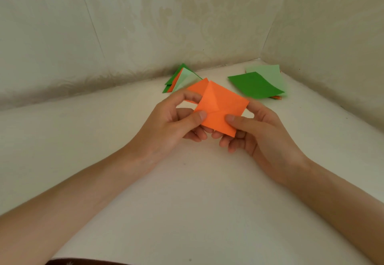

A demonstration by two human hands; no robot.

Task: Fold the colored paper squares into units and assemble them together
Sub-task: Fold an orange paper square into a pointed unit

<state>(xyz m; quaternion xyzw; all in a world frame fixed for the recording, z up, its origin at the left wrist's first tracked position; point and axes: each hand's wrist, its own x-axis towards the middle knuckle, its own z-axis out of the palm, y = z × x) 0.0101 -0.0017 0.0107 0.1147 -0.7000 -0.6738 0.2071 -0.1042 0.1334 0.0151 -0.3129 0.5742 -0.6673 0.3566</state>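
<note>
Nearest me: both forearms low in frame, over the white table. Left hand and right hand each pinch the orange paper mid-frame, thumbs on top and fingers curled beneath, held just off the table. It's part-folded.

Risks as I judge them: uneven thumb pressure skews the crease, and a loose pinch lets the flap spring open. Folded units and the flat green squares sit upper centre and upper right. I see no readable writing or brands.
</note>
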